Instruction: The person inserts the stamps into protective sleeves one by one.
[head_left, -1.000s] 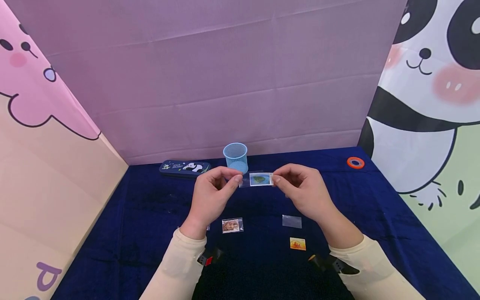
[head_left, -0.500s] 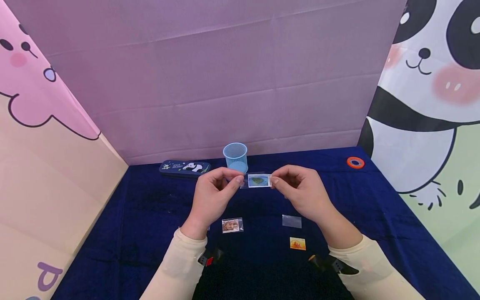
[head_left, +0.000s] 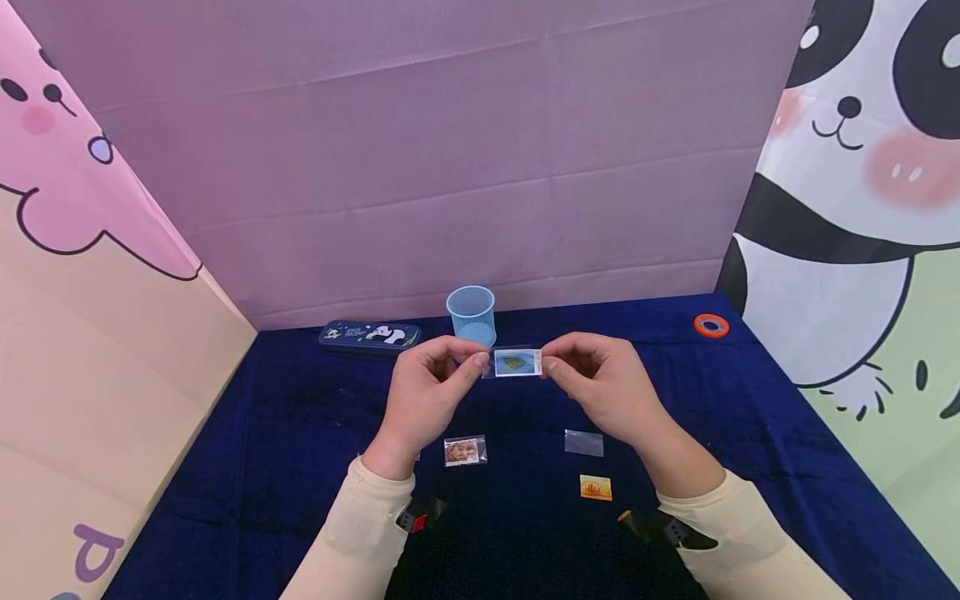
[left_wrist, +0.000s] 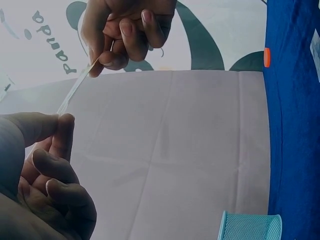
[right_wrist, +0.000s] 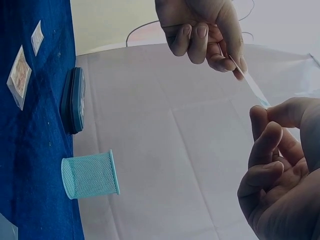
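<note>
Between my hands a small stamp [head_left: 517,362] with a blue and green picture and white border is held up above the table. My left hand [head_left: 431,396] pinches the left end of a clear plastic sleeve [head_left: 489,372] between thumb and index finger. With thumb and index finger, my right hand [head_left: 609,387] pinches the stamp's right edge. Most of the stamp overlaps the sleeve in the head view. Both wrist views show the pair edge-on, as a thin strip [right_wrist: 252,86] stretched between the fingertips.
Below lie a sleeved brown stamp [head_left: 465,451], an empty clear sleeve [head_left: 583,443] and an orange-yellow stamp [head_left: 596,487]. Behind the hands stand a blue mesh cup [head_left: 471,315] and a panda pencil case [head_left: 369,334]. An orange tape roll [head_left: 711,326] lies back right.
My right hand and the stamp have shifted slightly left, towards my left hand. The left hand and sleeve have edged a little right. Things on the table have stayed put.
</note>
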